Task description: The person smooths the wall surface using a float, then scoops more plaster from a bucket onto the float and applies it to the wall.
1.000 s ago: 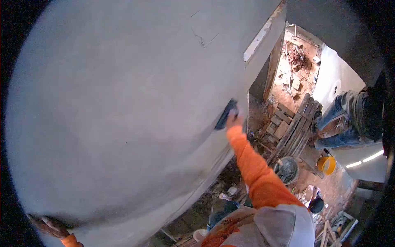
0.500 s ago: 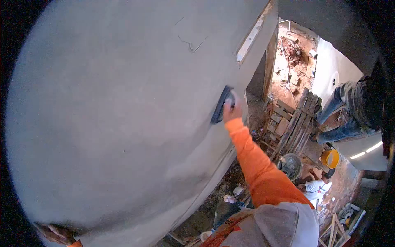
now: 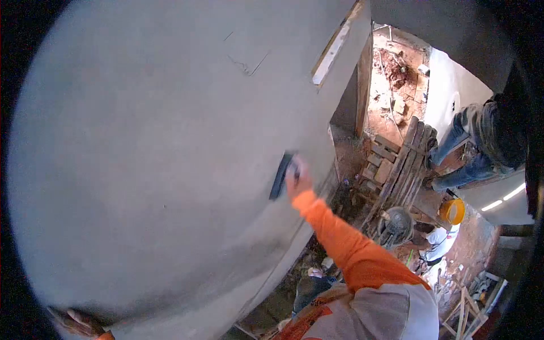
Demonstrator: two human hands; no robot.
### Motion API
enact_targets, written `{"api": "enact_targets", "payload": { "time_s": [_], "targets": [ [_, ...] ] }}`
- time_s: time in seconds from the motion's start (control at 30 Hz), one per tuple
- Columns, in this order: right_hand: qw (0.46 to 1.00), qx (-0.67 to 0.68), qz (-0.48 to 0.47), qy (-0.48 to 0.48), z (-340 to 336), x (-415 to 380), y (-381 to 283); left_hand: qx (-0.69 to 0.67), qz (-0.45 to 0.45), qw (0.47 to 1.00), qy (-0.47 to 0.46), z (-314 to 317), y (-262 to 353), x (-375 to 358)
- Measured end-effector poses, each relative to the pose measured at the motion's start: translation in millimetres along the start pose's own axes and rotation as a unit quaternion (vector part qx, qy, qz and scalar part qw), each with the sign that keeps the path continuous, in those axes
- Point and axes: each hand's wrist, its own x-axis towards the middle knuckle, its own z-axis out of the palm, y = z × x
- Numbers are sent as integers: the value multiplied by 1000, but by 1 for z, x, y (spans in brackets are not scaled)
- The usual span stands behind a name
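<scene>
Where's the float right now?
Head view, near centre: the float is in the right hand, against the grey wall, below the narrow pale strip.

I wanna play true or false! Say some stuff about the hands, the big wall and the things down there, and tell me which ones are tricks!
1. The right hand holds a dark flat tool at the grey wall. True.
2. The left hand is in the yellow bucket. False: it is at the wall, far from the bucket.
3. The sleeve of the right arm is orange. True.
4. The legs in jeans have red jeans on. False: the jeans are blue.
5. The bucket is stuck up on the wall. False: it is down below, near a person in a white top.
</scene>
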Motion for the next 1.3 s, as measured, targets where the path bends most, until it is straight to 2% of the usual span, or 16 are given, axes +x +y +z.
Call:
{"api": "enact_targets", "payload": {
  "time_s": [0.07,0.17,0.2,0.23,0.33,0.4,0.43,0.57,0.63,0.67,0.73,0.87,1.03,1.17,1.27,1.3],
  "targets": [
    [996,5,61,-61,-10,-16,-8,30,-37,999,-24,-4,2,4],
    [992,-53,-48,108,-35,75,-18,50,-48,997,-28,-7,10,13],
    [997,-11,-2,81,-41,129,-1,49,-29,998,-26,-8,12,16],
    [990,31,103,95,-54,170,-51,48,-10,999,-24,-8,14,18],
    [989,-31,-76,121,-33,256,6,87,-36,995,-35,-9,26,26],
    [988,-28,-82,129,-18,221,7,33,101,994,30,-9,35,39],
    [986,-26,-88,139,-12,192,2,36,99,994,28,-8,31,33],
    [998,10,66,-24,1,8,14,36,-40,998,-19,-6,17,18],
    [991,-39,60,-115,-14,-53,25,18,-73,997,-16,-9,16,24],
    [991,-36,52,-114,-16,-34,26,25,-81,996,-12,-8,20,25],
    [996,-61,-5,61,-18,34,30,35,-92,995,-14,-7,24,24],
    [991,35,-52,117,-40,220,-43,2,-43,999,-2,-3,25,28],
    [976,-42,-170,132,-23,229,-75,1,-32,999,-18,-4,19,18],
    [994,-53,13,100,-7,119,13,4,-78,997,-10,-3,23,23],
    [968,24,243,64,22,41,151,-5,-78,997,-5,-4,30,26],
    [968,27,242,65,33,26,195,-5,-98,995,-11,-6,30,28]
  ]
}}
